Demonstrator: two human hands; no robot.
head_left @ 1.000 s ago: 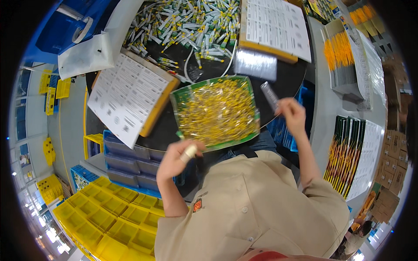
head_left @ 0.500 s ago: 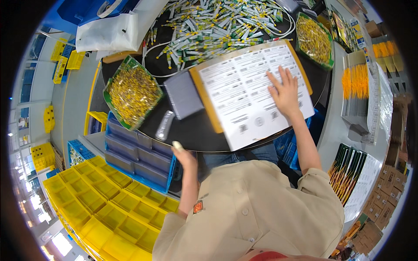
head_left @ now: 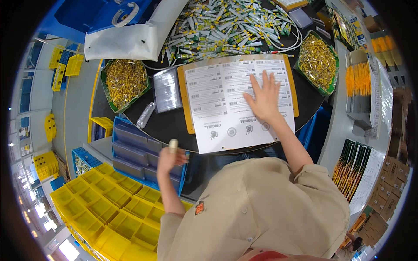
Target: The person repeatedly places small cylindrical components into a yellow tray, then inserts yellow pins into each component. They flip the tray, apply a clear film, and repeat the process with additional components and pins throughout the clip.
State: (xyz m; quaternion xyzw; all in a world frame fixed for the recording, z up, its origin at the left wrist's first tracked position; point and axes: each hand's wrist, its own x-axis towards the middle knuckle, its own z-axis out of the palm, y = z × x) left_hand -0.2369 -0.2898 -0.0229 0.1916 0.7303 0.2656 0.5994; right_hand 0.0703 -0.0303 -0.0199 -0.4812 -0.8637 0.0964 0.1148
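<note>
My right hand (head_left: 264,99) lies flat with spread fingers on a white sheet of printed labels (head_left: 209,98). Under the sheet is a yellow-brown board (head_left: 188,114), its edges showing at both sides. Beside the black tabletop's near edge, over a blue crate (head_left: 116,135) of grey packs, hovers my left hand (head_left: 169,160). A pale cover sits on one of its fingertips; motion blurs the fingers, and whether they hold anything is unclear. A stack of clear plastic sleeves (head_left: 167,90) and a small clear-wrapped bundle (head_left: 146,115) rest left of the board.
Small green-and-white tubes with yellow caps (head_left: 226,30) are heaped at the back. Green trays of yellow pieces stand left (head_left: 126,85) and right (head_left: 318,63). Yellow bins (head_left: 109,200) fill the lower left. A blue bin (head_left: 74,17) and white cable (head_left: 299,35) lie at the far side.
The round tabletop and its things have turned clockwise, so the sheet and board now sit straighter. My right hand has stayed on the sheet, moving left with it. My left hand has shifted slightly left.
</note>
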